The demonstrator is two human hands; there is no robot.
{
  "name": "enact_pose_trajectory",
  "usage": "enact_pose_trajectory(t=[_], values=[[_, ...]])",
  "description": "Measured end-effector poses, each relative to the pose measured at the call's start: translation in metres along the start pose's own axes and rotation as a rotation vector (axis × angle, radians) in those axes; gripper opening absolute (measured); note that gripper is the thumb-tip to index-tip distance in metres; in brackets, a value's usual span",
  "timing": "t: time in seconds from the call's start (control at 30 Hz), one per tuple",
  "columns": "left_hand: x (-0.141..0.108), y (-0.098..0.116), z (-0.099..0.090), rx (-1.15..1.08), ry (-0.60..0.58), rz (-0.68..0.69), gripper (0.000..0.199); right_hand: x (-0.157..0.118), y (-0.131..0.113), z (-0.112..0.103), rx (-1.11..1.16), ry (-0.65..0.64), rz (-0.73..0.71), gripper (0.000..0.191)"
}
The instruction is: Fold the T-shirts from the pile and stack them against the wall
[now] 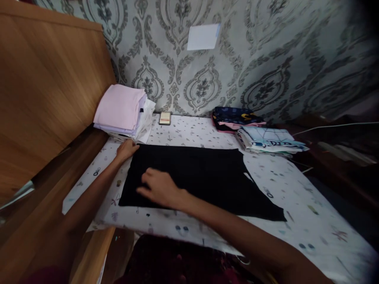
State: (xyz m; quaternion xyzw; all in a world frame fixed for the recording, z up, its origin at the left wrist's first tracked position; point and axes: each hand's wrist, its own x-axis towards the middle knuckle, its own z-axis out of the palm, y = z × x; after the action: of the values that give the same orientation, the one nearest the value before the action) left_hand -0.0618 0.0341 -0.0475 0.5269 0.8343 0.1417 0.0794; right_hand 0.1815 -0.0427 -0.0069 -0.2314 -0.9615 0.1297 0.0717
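Observation:
A black garment (195, 173), perhaps a folded shirt, lies flat on the patterned white cloth, narrowing to a point at its lower right. A small white mark shows near its right edge. My left hand (126, 150) is at the garment's far left corner, fingers closed on the edge there, close beside a stack of folded clothes. Over the left part of the garment is my right hand (161, 188), palm down and fingers apart, holding nothing. Whether its fingertips touch the fabric I cannot tell.
Folded clothes (120, 106), pink on top, are stacked at the back left beside a wooden panel (50, 86). A small framed card (165, 118) sits near the wall. Dark folded clothes (237, 116) and a light folded pile (269, 138) lie at the back right on the white cloth (296, 197).

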Motion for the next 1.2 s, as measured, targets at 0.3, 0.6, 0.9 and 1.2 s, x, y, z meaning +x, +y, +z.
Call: enact_pose_trajectory(t=[0.3, 0.6, 0.9, 1.2], values=[[0.004, 0.008, -0.003, -0.021, -0.038, 0.024, 0.016, 0.010, -0.059, 0.033, -0.026, -0.017, -0.022, 0.023], [0.000, 0.025, -0.020, -0.360, 0.058, 0.154, 0.020, -0.005, -0.027, 0.019, 0.667, 0.186, 0.318, 0.013], [-0.024, 0.167, -0.026, -0.889, -0.205, 0.373, 0.052, -0.103, 0.026, 0.003, 1.533, 0.542, 0.517, 0.017], [-0.037, 0.266, 0.058, -0.629, -0.512, 0.279, 0.023, -0.186, 0.050, 0.000, 1.736, 0.619, 0.987, 0.050]])
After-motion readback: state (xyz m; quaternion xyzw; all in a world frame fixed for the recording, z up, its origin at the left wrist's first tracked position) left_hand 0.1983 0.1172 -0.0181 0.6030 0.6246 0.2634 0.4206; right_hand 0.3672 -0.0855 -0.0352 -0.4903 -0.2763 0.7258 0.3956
